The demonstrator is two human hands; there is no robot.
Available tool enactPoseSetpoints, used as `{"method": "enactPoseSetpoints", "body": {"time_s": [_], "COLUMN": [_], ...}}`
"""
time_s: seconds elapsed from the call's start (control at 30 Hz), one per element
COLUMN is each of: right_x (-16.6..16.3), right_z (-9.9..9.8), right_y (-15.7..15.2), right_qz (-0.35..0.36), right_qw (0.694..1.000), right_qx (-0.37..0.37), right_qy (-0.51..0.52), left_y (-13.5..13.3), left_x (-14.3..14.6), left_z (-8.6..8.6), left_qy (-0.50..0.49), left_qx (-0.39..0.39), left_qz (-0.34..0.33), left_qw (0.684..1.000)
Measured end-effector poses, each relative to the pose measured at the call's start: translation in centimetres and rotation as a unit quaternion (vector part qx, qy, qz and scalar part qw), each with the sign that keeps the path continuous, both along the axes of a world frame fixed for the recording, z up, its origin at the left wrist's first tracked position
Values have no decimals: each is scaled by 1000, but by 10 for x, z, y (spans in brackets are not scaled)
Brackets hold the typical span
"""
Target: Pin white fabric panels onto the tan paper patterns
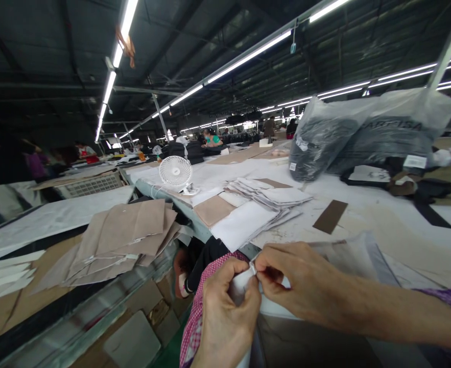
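My left hand (229,306) is closed, thumb and forefinger pinching the white edge of a fabric piece (241,282). Close against it, the fingertips of my right hand (292,273) pinch the same folded edge from the other side. White and brown cloth (309,340) hangs below my hands and under my right forearm; I cannot tell whether it is all one piece. Beyond my hands lies a loose stack of white-backed fabric pieces (244,222) on the white table (371,214). A dark brown strip (330,216) rests flat to its right.
A small white fan (175,172) stands at the table's left edge. Brown fabric panels (121,230) are piled on the lower surface at left. Plastic-wrapped dark bundles (325,138) sit at the back right. Other people work farther off, one in a green top (212,139).
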State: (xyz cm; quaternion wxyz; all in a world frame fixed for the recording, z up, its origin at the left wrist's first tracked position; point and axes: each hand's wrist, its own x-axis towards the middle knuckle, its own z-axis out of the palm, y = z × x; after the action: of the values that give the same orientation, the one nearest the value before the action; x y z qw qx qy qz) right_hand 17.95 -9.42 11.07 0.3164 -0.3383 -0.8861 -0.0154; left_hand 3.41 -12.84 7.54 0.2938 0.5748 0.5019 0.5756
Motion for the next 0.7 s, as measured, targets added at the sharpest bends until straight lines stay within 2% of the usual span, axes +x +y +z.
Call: {"method": "enactPoseSetpoints", "body": {"time_s": [0.1,0.17,0.23,0.3,0.33,0.37,0.43,0.57,0.63,0.7], "right_x": [1,3,7,10,10,11,10,9,8,8], "right_z": [7,15,22,25,25,25,25,30,32,31], "right_y": [1,5,11,17,20,22,23,18,17,18], "right_qz": [18,50,102,150,162,161,135,83,67,55], "right_qw": [999,988,944,870,839,823,830,876,899,916], "right_qx": [-51,-146,-313,-469,-518,-542,-539,-474,-434,-398], "right_qy": [1,5,13,29,37,44,44,17,0,-12], "left_y": [5,9,12,13,14,14,16,18,20,21], "left_x": [-7,-13,-19,-22,-23,-23,-24,-29,-30,-30], "left_z": [-3,-5,-8,-11,-12,-13,-14,-10,-5,0], "left_qy": [-46,-99,-177,-261,-294,-318,-341,-347,-291,-173], "left_qx": [-36,-73,-122,-175,-192,-201,-202,-166,-139,-105], "left_qz": [-43,-92,-171,-253,-283,-302,-325,-360,-336,-265], "left_qw": [997,988,961,915,893,876,859,850,885,943]}}
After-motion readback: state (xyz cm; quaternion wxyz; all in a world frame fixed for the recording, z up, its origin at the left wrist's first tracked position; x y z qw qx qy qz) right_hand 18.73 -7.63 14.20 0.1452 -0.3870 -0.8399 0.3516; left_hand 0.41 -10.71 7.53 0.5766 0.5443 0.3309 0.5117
